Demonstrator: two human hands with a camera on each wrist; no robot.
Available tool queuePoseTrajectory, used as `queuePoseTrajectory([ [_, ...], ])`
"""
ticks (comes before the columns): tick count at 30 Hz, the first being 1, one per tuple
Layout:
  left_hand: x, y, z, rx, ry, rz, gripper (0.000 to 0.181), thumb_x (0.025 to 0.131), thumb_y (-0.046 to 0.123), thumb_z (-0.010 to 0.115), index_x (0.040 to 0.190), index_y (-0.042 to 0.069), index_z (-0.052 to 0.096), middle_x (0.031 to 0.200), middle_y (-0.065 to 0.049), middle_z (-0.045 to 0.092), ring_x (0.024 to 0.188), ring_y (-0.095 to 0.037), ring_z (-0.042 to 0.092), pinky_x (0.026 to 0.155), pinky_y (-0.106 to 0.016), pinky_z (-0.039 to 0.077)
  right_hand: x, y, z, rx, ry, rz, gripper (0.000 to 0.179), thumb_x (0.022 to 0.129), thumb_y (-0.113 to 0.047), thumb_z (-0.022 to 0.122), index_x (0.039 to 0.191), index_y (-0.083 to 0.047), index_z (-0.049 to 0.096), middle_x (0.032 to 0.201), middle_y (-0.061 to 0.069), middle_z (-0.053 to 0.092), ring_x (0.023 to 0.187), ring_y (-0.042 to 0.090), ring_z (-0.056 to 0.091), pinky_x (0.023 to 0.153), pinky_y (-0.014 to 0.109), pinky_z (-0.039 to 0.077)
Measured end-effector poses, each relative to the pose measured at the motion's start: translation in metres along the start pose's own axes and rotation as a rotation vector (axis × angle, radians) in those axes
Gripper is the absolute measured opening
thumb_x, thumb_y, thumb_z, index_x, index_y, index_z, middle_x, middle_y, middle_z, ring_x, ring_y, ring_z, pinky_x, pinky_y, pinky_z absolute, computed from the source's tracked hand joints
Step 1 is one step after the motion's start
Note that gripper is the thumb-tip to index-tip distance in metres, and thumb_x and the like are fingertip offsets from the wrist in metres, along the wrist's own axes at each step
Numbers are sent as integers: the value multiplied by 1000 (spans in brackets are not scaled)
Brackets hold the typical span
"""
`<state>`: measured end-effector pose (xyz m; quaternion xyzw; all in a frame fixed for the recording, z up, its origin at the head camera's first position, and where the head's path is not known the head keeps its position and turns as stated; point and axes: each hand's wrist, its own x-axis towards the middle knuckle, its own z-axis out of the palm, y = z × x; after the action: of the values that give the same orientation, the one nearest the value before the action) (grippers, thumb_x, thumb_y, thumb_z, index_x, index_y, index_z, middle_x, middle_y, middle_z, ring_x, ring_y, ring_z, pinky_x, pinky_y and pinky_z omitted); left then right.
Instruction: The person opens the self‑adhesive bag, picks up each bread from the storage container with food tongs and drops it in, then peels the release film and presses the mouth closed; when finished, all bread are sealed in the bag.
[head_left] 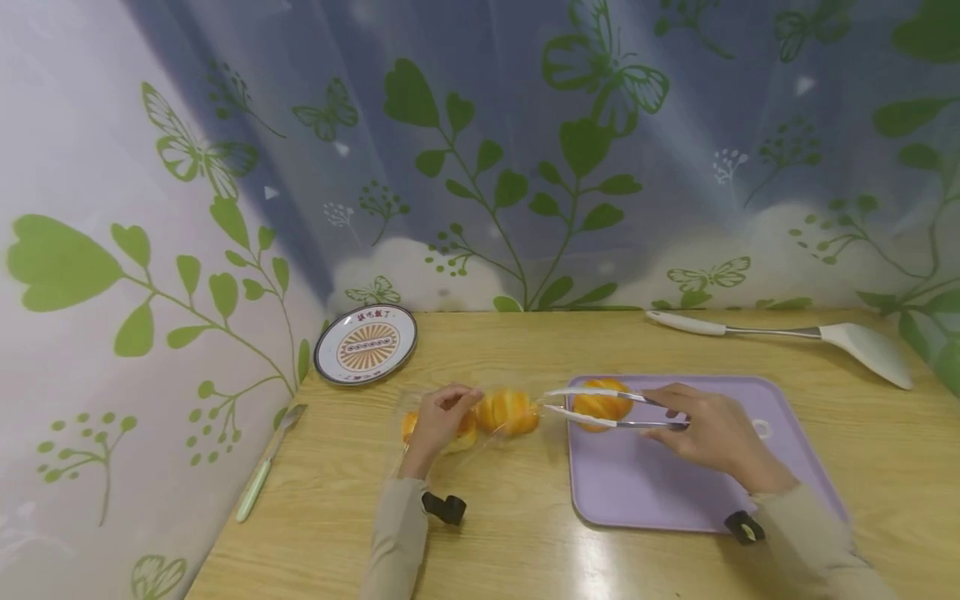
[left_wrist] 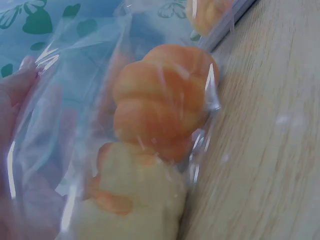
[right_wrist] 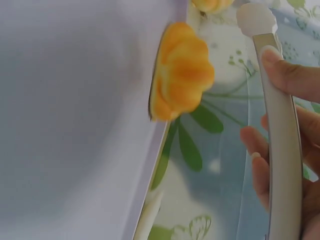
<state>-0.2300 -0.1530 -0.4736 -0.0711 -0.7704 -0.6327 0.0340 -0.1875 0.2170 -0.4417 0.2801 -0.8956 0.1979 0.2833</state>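
Observation:
My left hand [head_left: 441, 423] pinches the edge of a clear plastic bag [left_wrist: 80, 125] lying on the table. Inside the bag are bread rolls: a ridged orange one [left_wrist: 160, 95] and a paler one [left_wrist: 137, 195] nearer the left wrist. In my right hand [head_left: 708, 435] is a pair of tongs [head_left: 637, 423], gripped by its metal arms, jaws apart. Their white tips reach left past the tray's edge toward the bag's mouth, near the ridged roll. Another orange roll [right_wrist: 182, 75] sits at the purple tray's [head_left: 645, 492] upper left corner, below the tongs in the head view.
At the back left is a white patterned plate [head_left: 366, 343]. A fork [head_left: 261, 483] with a pale green handle lies along the left side. A long white-headed cooking utensil [head_left: 780, 332] lies at the back right. Patterned cloth [head_left: 510, 150] borders the table behind and left.

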Motion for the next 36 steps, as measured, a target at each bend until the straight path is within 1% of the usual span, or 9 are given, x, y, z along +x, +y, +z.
queuePoseTrajectory([
  [4,-1,1,-2,16,-17,-15,22,90,13,71,100,-6,73,97,-2,73,86,-3,64,76,-20,53,-13,8,-15,-25,8,86,55,53,-26,91,104,-11,75,78,-1,71,54,12,62,47,22,41],
  [5,-2,2,-2,6,-24,-15,22,89,12,72,100,-6,73,97,-3,73,82,-3,63,71,-19,52,-16,11,-18,-30,3,103,57,53,-26,91,105,-11,74,78,0,72,54,12,62,47,23,42],
  [11,-5,4,0,8,-46,-23,21,84,10,76,100,-4,74,103,-10,70,78,-3,60,59,-15,47,-31,24,-34,-52,-94,206,60,56,-27,91,110,-8,72,91,6,73,59,16,64,49,26,44],
  [13,-5,3,0,26,-46,-34,21,83,11,77,100,-2,75,106,-11,70,86,-4,62,64,-15,49,-34,27,-37,-59,-140,233,61,59,-29,90,112,-7,71,96,10,73,63,18,65,49,28,44],
  [18,-7,0,0,23,-57,-46,26,83,12,78,106,0,73,97,1,70,83,-6,62,66,-16,49,-42,27,-41,-52,-228,277,61,62,-33,89,114,-5,71,103,14,72,69,17,65,49,29,45],
  [23,-7,1,0,-4,-53,-12,23,88,12,73,106,-2,68,86,9,65,77,-4,60,67,-18,49,-46,23,-44,-58,-245,277,60,63,-34,89,113,-7,72,101,9,72,68,12,64,51,28,43],
  [26,-6,1,1,4,-36,8,19,90,12,71,100,-5,68,92,0,69,80,-2,61,72,-17,50,-46,22,-48,-62,-255,277,60,64,-36,89,114,-8,71,101,7,72,68,10,63,50,27,42],
  [31,-5,0,0,-11,-27,16,18,91,7,68,97,-10,69,100,-15,69,77,0,61,67,-16,50,-40,30,-56,-50,-290,299,64,67,-37,87,121,-9,66,105,9,70,70,16,66,48,26,40],
  [36,-6,-2,0,-45,-39,-4,18,91,6,68,97,-11,68,90,-2,69,71,-3,61,62,-17,50,-30,44,-58,-55,-339,225,66,69,-37,86,124,-8,64,114,14,66,78,23,68,48,22,43],
])
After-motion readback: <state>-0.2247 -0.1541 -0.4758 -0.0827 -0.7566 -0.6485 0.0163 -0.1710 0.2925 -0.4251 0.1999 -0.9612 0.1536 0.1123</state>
